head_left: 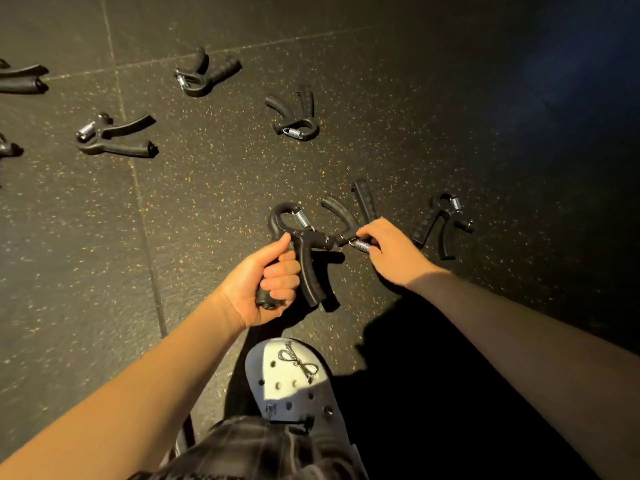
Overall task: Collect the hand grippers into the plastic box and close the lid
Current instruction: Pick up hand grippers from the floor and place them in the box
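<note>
So, just beyond the toe of the white clog (pixel 294 382), a hand gripper (pixel 306 258) is held off the floor by the left hand (pixel 273 282). The fingers are clenched round one handle only and the other handle hangs free. It's probably taken by a single leg so that nothing gets squeezed and it can be carried loosely.

A bit further out from the clog and to its right, a second gripper (pixel 341 216) is pinched at its spring end by the right hand (pixel 388 251). Thumb and fingertips are closed on the metal coil, and the handles point away from the clog. That end was likely chosen because it's nearest and the handles are splayed. Whether it's lifted or resting on the speckled rubber floor (pixel 207 202) can't be told. The two grippers look to be touching at their heads.

Off to the clog's right, past the right hand, a third gripper (pixel 440 223) is left lying flat. Well beyond the clog a fourth gripper (pixel 294 116) is seen, with a fifth gripper (pixel 204 72) and a sixth gripper (pixel 114 136) further left. More are cut off at the far left edge.

The plastic box isn't in view, so nothing can be said of its lid. Going by what's scattered, the collecting is judged to be at an early stage.
</note>
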